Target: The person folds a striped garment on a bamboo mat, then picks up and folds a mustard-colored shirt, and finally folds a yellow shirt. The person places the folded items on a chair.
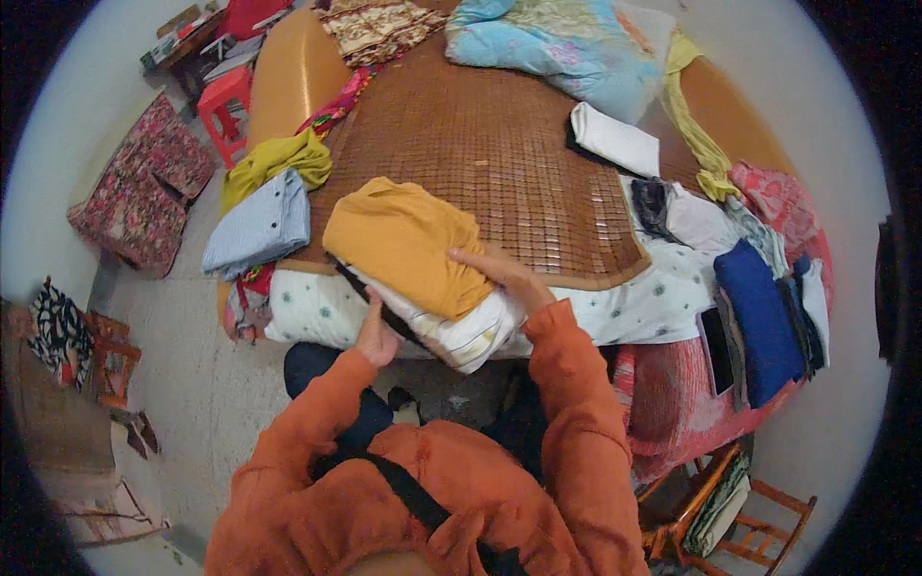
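Observation:
A stack of folded clothes sits at the near edge of the mat-covered bed. On top is a mustard-yellow garment (403, 240), over a white garment (471, 341) and a thin black layer (392, 312). My left hand (379, 336) grips the stack's near left side at the black layer, some fingers hidden. My right hand (504, 274) holds the right side, fingers on the yellow cloth and the rest of the hand beside the white one. To the left lies a folded light-blue buttoned shirt (259, 226), next to an olive-yellow garment (288, 165).
The brown bamboo mat (461, 134) covers the bed. A blue floral quilt (557, 48) lies at the far side, with a folded white cloth (617, 139) nearer. Folded dark-blue clothes (759, 322) stand at right. A red stool (228, 110) is far left; a wooden chair (764, 518) is lower right.

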Tool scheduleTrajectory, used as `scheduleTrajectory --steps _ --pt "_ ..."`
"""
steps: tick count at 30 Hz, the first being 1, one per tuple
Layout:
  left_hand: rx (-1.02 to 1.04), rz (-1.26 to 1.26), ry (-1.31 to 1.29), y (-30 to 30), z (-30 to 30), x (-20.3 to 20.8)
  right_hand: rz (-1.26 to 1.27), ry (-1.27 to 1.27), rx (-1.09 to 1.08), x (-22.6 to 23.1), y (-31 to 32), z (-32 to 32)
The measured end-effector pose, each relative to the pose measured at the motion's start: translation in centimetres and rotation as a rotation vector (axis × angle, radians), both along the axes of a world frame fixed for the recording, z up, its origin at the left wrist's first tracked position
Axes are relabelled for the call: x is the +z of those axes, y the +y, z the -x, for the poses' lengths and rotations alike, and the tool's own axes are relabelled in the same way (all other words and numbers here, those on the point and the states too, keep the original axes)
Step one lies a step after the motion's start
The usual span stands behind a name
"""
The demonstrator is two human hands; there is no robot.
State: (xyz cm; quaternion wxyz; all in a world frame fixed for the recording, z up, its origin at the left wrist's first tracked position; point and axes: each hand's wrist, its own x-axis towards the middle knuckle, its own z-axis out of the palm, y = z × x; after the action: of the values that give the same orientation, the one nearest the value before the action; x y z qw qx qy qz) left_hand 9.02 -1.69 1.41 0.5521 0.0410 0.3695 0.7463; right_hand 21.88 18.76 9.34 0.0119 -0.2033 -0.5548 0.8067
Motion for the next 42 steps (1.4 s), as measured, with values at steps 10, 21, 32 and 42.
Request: scheduleTrajectory --steps 10,21,32,42 --pt "-0.002 -0.043 -0.023 -2.2 1.3 -0.7 0.169 -0.003 -0.164 -1.0 -2.4 0.3" --pt "0.167 -0.143 0.175 -3.6 7.7 -11.2 0.105 -0.013 -0.072 -2.8 -5.6 3.1" --pt "-0.097 -0.384 -0.165 -5.8 8.7 -18.7 0.507 0.183 -0.193 -4.7 -4.5 5.0" --pt "0.147 0.324 0.195 -7.4 8.3 -6.2 0.683 0.257 -0.239 -13.2 -6.4 7.7"
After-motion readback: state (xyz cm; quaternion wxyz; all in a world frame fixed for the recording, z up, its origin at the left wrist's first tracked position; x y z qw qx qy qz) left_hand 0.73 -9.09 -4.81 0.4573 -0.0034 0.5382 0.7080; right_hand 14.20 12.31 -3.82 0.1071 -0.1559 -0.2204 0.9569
